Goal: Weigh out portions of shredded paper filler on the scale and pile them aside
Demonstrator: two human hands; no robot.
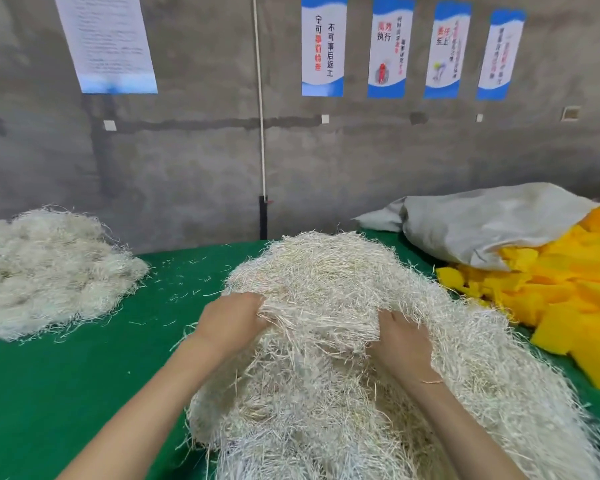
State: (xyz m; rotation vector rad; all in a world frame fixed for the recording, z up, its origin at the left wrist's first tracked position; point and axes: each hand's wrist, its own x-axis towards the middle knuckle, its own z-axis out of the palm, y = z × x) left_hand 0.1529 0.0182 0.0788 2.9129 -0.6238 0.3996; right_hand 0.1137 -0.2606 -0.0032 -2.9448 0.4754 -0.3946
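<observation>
Both hands, left (pixel 227 318) and right (pixel 400 344), clamp one clump atop the heap (pixel 326 393), likely to pull a portion free. Side pile (pixel 49 271): well apart. Scale: unseen.

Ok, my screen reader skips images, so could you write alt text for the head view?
The left hand and right hand grip a clump in a large pile of pale shredded paper on a green table. A smaller pile of it lies at the far left; yellow pieces spill from a grey sack at the right.
</observation>
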